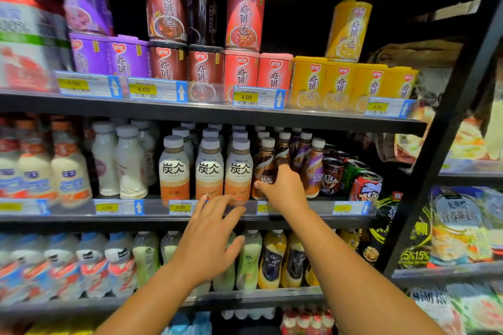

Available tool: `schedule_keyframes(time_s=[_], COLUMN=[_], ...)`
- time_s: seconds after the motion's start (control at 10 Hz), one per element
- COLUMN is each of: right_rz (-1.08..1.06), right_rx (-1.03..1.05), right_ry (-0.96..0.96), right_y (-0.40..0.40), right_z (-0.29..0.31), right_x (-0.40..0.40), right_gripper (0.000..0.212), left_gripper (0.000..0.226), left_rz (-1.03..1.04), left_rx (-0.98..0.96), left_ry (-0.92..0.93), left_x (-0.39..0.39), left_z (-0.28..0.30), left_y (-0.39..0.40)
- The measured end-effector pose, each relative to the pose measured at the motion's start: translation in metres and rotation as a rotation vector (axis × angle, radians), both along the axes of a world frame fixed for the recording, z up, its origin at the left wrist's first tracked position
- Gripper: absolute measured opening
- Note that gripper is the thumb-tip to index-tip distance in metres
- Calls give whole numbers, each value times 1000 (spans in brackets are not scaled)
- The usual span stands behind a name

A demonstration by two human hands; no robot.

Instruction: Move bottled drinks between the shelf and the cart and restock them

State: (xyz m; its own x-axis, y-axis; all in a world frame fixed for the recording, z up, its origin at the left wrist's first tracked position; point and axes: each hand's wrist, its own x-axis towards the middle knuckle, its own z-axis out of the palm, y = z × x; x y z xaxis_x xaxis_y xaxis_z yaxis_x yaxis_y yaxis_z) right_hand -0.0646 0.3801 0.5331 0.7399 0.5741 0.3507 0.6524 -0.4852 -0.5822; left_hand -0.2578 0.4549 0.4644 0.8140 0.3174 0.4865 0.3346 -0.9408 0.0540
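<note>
On the middle shelf [212, 219] stand three Tanbing latte bottles [209, 168] with grey caps, and right of them brown Nescafe coffee bottles [263, 163]. My right hand [283, 187] grips the front Nescafe bottle low on its body, thumb to the left. Spread and relaxed, my left hand [211, 234] hovers in front of the shelf edge just below the latte bottles, holding nothing. No cart is in view.
White milk bottles [130, 163] fill the left of the middle shelf; small cans [364, 185] stand at its right end. Porridge cans [242, 71] line the shelf above. Green and yellow drink bottles [272, 258] sit on the lower shelf. A black upright post [446, 128] bounds the right.
</note>
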Motion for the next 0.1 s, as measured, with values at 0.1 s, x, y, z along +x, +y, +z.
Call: schedule_keyframes(time_s=[0.1], right_rz=[55], right_rx=[48], right_ry=[-13], right_y=[-17], right_z=[6], right_x=[-5], right_gripper=[53], left_gripper=[60], left_rz=[27], left_rx=[-15], left_ry=[26], left_x=[-3], left_z=[6], left_y=[-3])
